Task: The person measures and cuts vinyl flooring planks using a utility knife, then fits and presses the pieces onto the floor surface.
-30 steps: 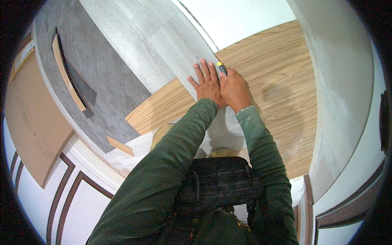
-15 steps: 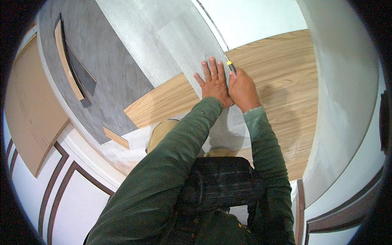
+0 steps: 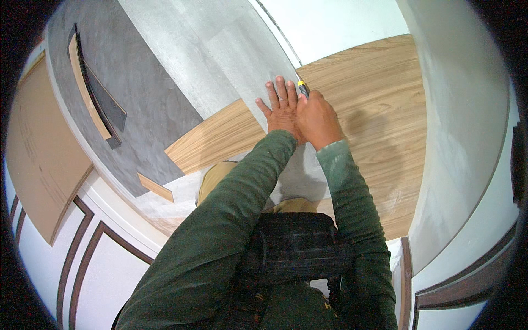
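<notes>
My left hand [image 3: 282, 115] lies flat with fingers spread on a grey plank [image 3: 247, 61], which crosses over wood-patterned boards. Closed around the ribbed handle of a slim yellow-and-black hand tool [image 3: 302, 88] is my right hand [image 3: 319, 118]. The tool's thin metal tip points away from me, at the grey plank's right edge where the wood-grain board [image 3: 374, 82] meets a white surface. Whether the tip is a blade or a shaft is too small to tell. My hands touch at the wrists' inner sides.
Left of the plank, a dark grey sheet [image 3: 148, 71] carries several narrow offcuts [image 3: 88, 88]. A small wood strip [image 3: 155, 187] lies closer to me. A brown cardboard panel [image 3: 49, 148] is at far left, a pale curved wall [image 3: 467, 110] at right. A black bag [image 3: 297, 245] hangs at my waist.
Both hands and the tool have shifted very slightly left in the picture, as has the whole scene. The right hand sits a little closer against the left. The grip is unchanged.
</notes>
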A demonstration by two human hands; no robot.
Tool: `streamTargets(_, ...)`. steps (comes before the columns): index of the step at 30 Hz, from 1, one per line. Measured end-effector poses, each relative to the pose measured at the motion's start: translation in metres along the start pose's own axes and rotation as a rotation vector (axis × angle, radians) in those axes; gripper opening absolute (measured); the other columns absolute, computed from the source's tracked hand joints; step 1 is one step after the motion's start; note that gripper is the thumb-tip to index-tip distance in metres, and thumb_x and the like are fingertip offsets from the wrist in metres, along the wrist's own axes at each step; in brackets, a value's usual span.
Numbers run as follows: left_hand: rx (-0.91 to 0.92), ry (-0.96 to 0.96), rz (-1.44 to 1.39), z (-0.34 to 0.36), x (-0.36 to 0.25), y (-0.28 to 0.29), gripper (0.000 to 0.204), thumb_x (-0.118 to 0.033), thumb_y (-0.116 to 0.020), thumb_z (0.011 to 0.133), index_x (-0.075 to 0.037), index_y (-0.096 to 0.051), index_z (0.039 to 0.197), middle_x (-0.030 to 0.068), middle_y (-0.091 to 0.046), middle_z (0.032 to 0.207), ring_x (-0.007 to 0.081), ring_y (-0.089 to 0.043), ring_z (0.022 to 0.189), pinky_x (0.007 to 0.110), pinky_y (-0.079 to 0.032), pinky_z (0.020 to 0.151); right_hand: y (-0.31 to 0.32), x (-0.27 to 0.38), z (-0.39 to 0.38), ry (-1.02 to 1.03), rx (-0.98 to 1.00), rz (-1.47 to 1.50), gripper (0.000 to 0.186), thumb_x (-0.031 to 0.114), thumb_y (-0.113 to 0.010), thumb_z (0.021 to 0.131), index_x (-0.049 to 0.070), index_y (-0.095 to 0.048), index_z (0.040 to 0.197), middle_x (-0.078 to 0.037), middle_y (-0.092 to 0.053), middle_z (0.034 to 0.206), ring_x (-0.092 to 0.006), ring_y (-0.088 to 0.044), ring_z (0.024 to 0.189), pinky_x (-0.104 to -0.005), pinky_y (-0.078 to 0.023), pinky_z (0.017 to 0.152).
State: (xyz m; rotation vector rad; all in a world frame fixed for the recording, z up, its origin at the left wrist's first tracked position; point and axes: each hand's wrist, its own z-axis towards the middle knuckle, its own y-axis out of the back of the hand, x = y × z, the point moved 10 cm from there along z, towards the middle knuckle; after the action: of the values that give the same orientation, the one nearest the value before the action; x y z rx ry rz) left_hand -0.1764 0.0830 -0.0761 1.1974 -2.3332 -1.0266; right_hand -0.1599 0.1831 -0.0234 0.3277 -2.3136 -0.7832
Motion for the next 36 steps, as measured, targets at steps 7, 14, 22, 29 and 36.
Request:
streamTargets(7,-0.095,0.001,0.068,-0.003,0.002,0.007,0.126,-0.063,-0.068,0.07,0.002,0.001,0.154,0.0277,0.016,0.158,0.0498,0.02,0.143,0.077,0.004,0.104,-0.003,-0.002,0.004,-0.049,0.044,0.013,0.042,0.035,-0.049,0.098,-0.004,-0.064,0.092,-0.027,-0.067,0.09,-0.0425,-0.068,0.084,-0.0512,-0.054,0.073)
streamTargets(14,-0.199,-0.02,0.038,-0.002,0.002,0.004,0.126,-0.063,-0.068,0.07,0.002,0.0,0.154,0.0268,0.016,0.159,0.0482,0.019,0.145,0.076,0.006,0.105,-0.005,-0.006,0.004,0.01,-0.02,0.033,0.04,0.035,-0.049,0.098,-0.002,-0.064,0.091,-0.026,-0.068,0.089,-0.0414,-0.069,0.082,-0.0496,-0.056,0.072)
streamTargets(22,-0.208,0.002,-0.018,0.001,0.004,0.006,0.123,-0.064,-0.065,0.073,0.001,0.002,0.154,0.0237,0.015,0.16,0.0458,0.018,0.145,0.074,0.006,0.107,-0.001,-0.015,-0.014,-0.008,-0.017,0.07,0.038,0.031,-0.05,0.097,-0.004,-0.062,0.091,-0.029,-0.066,0.09,-0.0447,-0.066,0.086,-0.0517,-0.053,0.075)
streamTargets(29,-0.445,0.009,0.13,-0.004,0.007,0.009,0.107,-0.06,-0.053,0.085,0.002,0.001,0.154,0.0242,0.015,0.16,0.0464,0.015,0.146,0.074,0.003,0.108,-0.005,-0.026,-0.027,-0.004,0.003,0.112,0.038,0.03,-0.05,0.097,-0.006,-0.059,0.092,-0.031,-0.064,0.091,-0.0486,-0.063,0.088,-0.0547,-0.05,0.077)
streamTargets(36,-0.157,-0.019,-0.084,-0.006,-0.002,0.016,0.125,-0.064,-0.066,0.074,0.004,0.004,0.153,0.0268,0.014,0.159,0.0467,0.018,0.145,0.073,0.004,0.108,-0.013,-0.055,-0.049,-0.022,-0.02,0.051,0.036,0.028,-0.051,0.097,-0.007,-0.058,0.094,-0.031,-0.064,0.089,-0.0471,-0.064,0.085,-0.0539,-0.05,0.075)
